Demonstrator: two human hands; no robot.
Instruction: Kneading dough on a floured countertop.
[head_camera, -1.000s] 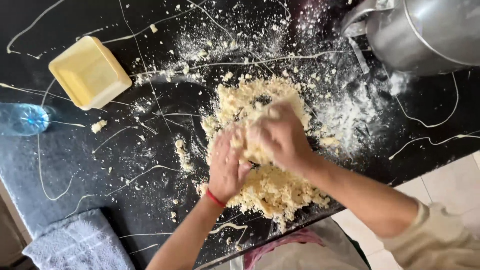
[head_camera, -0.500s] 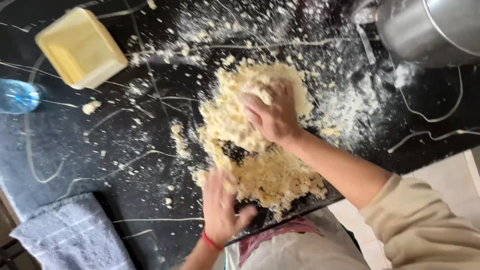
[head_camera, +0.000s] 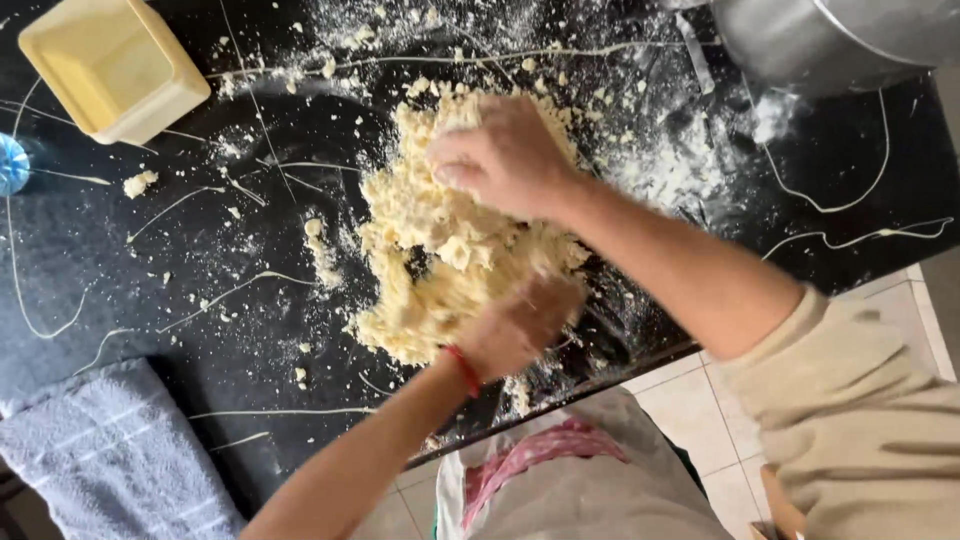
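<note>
Dough (head_camera: 440, 250), pale yellow and crumbly, lies heaped in the middle of the black desk (head_camera: 180, 250), and we have both hands in it. Our right hand (head_camera: 505, 155) presses down on the far top of the heap with its fingers (head_camera: 450, 165) curled and bearing on the crumbs. Our left hand (head_camera: 520, 325), with a red band (head_camera: 463, 370) at the wrist, pushes into the near edge of the heap; it is blurred, and we cannot tell how its fingers are set. Flour (head_camera: 660, 170) is dusted over the desk to the right of the dough, and loose crumbs (head_camera: 320, 245) lie scattered to its left, one larger crumb (head_camera: 140, 183) well apart. A yellow square tub (head_camera: 110, 65) sits at the far left corner, open side up, and we see nothing in it. A metal pot (head_camera: 830, 40) stands at the far right corner; its inside is out of our view. A blue bottle (head_camera: 10, 165) shows at the left edge. A grey towel (head_camera: 110, 460) lies at the near left of the desk. An apron (head_camera: 560, 480) hangs below the desk's near edge.
</note>
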